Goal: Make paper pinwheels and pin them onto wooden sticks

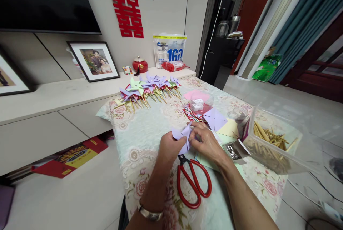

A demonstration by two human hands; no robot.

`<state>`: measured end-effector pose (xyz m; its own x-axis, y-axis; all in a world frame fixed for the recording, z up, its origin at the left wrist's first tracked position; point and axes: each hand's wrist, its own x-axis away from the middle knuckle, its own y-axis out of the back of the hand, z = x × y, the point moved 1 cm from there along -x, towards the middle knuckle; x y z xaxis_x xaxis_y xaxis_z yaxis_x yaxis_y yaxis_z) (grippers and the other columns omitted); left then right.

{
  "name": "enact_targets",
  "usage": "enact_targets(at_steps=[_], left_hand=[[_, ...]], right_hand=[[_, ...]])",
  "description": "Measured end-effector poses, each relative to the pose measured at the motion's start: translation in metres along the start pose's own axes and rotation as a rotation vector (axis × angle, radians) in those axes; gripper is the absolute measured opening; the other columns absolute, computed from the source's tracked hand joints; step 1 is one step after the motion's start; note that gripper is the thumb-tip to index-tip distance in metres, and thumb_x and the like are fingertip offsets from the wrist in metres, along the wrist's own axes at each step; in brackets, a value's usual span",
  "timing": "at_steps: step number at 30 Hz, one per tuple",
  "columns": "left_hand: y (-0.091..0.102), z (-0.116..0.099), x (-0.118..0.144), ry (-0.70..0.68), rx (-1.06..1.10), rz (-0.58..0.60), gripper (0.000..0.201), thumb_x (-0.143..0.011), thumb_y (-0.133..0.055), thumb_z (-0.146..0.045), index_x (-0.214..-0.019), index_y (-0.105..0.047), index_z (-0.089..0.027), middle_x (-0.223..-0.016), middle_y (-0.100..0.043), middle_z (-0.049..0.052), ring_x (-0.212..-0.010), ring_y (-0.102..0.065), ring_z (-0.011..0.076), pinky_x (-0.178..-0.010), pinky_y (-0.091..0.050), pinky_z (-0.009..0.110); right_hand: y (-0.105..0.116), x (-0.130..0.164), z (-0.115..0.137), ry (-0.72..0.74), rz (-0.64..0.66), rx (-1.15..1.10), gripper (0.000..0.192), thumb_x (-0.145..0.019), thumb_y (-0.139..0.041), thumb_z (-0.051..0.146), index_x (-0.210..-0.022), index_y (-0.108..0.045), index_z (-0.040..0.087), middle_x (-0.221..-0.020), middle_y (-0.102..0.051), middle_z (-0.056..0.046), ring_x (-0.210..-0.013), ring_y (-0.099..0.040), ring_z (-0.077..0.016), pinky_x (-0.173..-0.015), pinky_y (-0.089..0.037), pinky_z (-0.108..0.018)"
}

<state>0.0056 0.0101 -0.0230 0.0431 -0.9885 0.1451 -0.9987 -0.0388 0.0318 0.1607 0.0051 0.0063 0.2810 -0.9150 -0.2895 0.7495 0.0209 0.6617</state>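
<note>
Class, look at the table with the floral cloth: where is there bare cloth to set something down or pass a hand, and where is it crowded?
Free: the cloth between the row of pinwheels and the left hand, and the near-left corner beside the red scissors. Crowded: around the right hand, with the purple paper, cut squares and the clear box of sticks.

Table [150, 130] covered with pale floral cloth. On it, far end: row of finished paper pinwheels [148, 89] on wooden sticks. Mid-table: pink paper [197, 95] under a small clear box [197, 104], loose purple and yellow paper squares [218, 123]. Near edge: red-handled scissors [193, 181]. Right side: clear plastic tub [270, 144] holding wooden sticks.
</note>
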Motion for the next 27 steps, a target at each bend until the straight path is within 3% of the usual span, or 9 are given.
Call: enact_targets(at_steps=[15,19,22,24,27], left_hand=[[0.001,-0.005,0.005,0.016,0.087,0.030,0.022,-0.061,-0.071,-0.026,-0.076,-0.074,-0.010,-0.064,-0.069,0.002,-0.054,-0.056,0.0141,-0.051,-0.042,0.023],[0.004,-0.012,0.008,0.055,0.169,0.042,0.022,-0.060,-0.072,-0.024,-0.077,-0.074,-0.011,-0.065,-0.070,0.002,-0.056,-0.059,0.0150,-0.054,-0.044,0.024],[0.006,-0.015,0.010,0.098,0.218,0.111,0.023,-0.060,-0.073,-0.025,-0.078,-0.073,-0.011,-0.065,-0.070,0.002,-0.058,-0.060,0.0161,-0.056,-0.045,0.025],[0.007,-0.015,0.010,0.118,0.215,0.195,0.023,-0.060,-0.073,-0.025,-0.078,-0.073,-0.011,-0.066,-0.070,0.003,-0.059,-0.061,0.0172,-0.056,-0.045,0.026],[0.007,-0.013,0.012,0.122,0.158,0.317,0.023,-0.060,-0.072,-0.024,-0.080,-0.073,-0.011,-0.070,-0.071,0.005,-0.060,-0.061,0.0176,-0.057,-0.044,0.026]], right_hand=[[0.001,0.000,0.002,-0.018,0.003,-0.015,0.010,-0.074,-0.058,0.011,-0.069,-0.064,0.019,-0.128,-0.064,-0.015,-0.119,-0.056,-0.0289,-0.099,-0.040,-0.044],[0.008,0.001,0.001,-0.062,-0.042,-0.125,0.006,-0.078,-0.066,0.021,-0.073,-0.067,0.020,-0.126,-0.066,-0.013,-0.124,-0.055,-0.0294,-0.103,-0.038,-0.046],[0.017,0.002,-0.005,-0.134,-0.181,-0.260,0.015,-0.081,-0.070,0.033,-0.091,-0.070,0.022,-0.132,-0.063,-0.011,-0.124,-0.056,-0.0290,-0.102,-0.041,-0.047],[0.022,0.003,-0.009,-0.165,-0.238,-0.338,0.036,-0.082,-0.071,0.037,-0.116,-0.067,0.024,-0.136,-0.061,-0.011,-0.124,-0.056,-0.0288,-0.100,-0.044,-0.047],[0.028,0.005,-0.010,-0.153,-0.154,-0.394,0.063,-0.083,-0.072,0.037,-0.142,-0.051,0.026,-0.140,-0.059,-0.012,-0.127,-0.055,-0.0288,-0.102,-0.043,-0.048]])
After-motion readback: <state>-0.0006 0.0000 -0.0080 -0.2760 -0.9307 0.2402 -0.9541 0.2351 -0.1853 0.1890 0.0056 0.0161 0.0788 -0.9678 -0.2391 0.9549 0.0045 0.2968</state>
